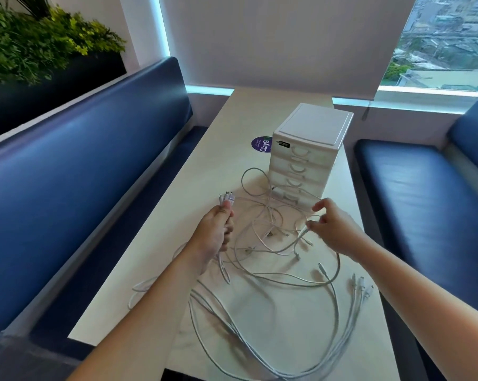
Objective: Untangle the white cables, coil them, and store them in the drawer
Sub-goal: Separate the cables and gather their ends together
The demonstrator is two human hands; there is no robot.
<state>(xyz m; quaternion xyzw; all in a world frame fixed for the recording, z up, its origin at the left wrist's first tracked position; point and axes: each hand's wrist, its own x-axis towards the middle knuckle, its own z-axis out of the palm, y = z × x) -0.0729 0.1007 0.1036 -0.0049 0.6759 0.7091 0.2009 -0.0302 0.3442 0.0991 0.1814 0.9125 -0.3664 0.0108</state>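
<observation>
tangle of white cables (pixel 262 273) spread loose across the table (pixel 218 149), in front of a white drawer unit (pixel 309 158). bunch of plug ends (pixel 227 198) gripped upright in the left hand (pixel 214 229). single strand pinched by fingers (pixel 312 224) of the right hand (pixel 334 232). purple sticker (pixel 260 144) just beside the unit.

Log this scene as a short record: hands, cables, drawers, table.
left hand: grips a bunch of cable ends, plugs pointing up
right hand: pinches one cable in the tangle
cables: white, tangled, spread loose on the table, none coiled
drawers: white unit behind the tangle, all look shut
table: pale, with a purple sticker beside the drawers
benches: blue, one on each side
</observation>
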